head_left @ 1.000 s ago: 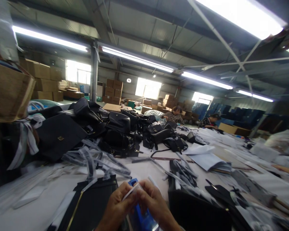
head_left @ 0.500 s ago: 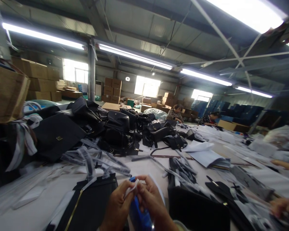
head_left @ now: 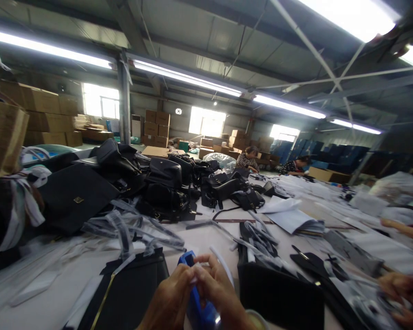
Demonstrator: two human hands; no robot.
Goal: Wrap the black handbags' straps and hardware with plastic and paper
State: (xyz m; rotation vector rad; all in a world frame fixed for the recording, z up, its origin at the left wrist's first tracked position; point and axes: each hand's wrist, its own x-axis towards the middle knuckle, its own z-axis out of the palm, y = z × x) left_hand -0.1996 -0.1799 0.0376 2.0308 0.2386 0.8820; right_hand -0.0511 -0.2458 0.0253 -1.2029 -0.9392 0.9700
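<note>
My left hand (head_left: pixel 174 293) and my right hand (head_left: pixel 218 286) meet at the bottom centre, fingertips pinched together on a small white piece (head_left: pixel 195 270), mostly hidden by the fingers. Behind and under them is a blue object (head_left: pixel 201 311), partly covered by my hands. Left of my hands lies a black bag piece (head_left: pixel 134 288) with a gold zipper. To their right sits another black bag (head_left: pixel 280 293), with plastic-wrapped straps (head_left: pixel 261 243) on top.
Black bags (head_left: pixel 165 172) are heaped across the table's far left and middle. White sheets (head_left: pixel 292 217) lie to the right. Another person's hands (head_left: pixel 404 286) show at the right edge. Two people (head_left: pixel 248 160) sit farther back.
My fingers have closed further over the white piece, so less of it shows. The view has shifted slightly, and the other person's hands at right show more.
</note>
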